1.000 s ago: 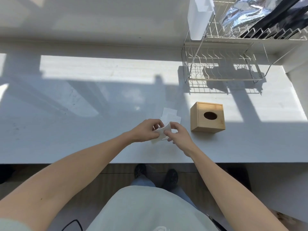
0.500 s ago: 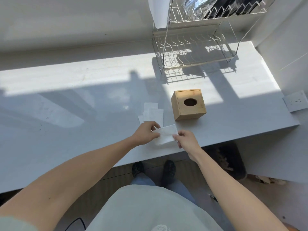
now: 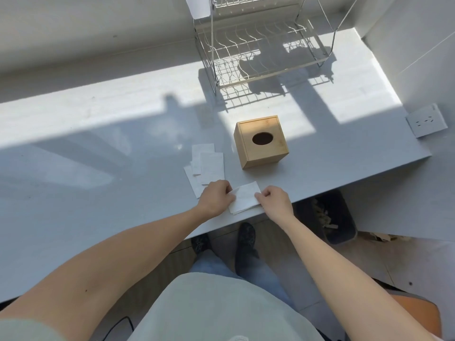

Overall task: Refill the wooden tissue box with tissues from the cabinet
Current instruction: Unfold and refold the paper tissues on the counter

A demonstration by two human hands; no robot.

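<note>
Near the front edge of the grey countertop (image 3: 98, 193), both hands work one white tissue (image 3: 245, 199) that lies flat on the surface. The left hand (image 3: 215, 199) pinches the tissue's left edge with curled fingers, and the right hand (image 3: 275, 200) pinches its right edge the same way, so the sheet spans the gap between them. Just behind the left hand, a small loose pile of folded tissues (image 3: 205, 166) lies overlapped on the countertop. The wooden tissue box (image 3: 261, 141) stands upright further back and to the right, beside that pile, its lid on and its oval opening dark; no tissue shows through it. A wire dish rack (image 3: 261, 50) stands against the back edge, well apart from the box. The step in hand looks like folding or straightening a tissue before loading. Next, the sheet probably needs to join the pile, and the box must be opened to take the stack.
</note>
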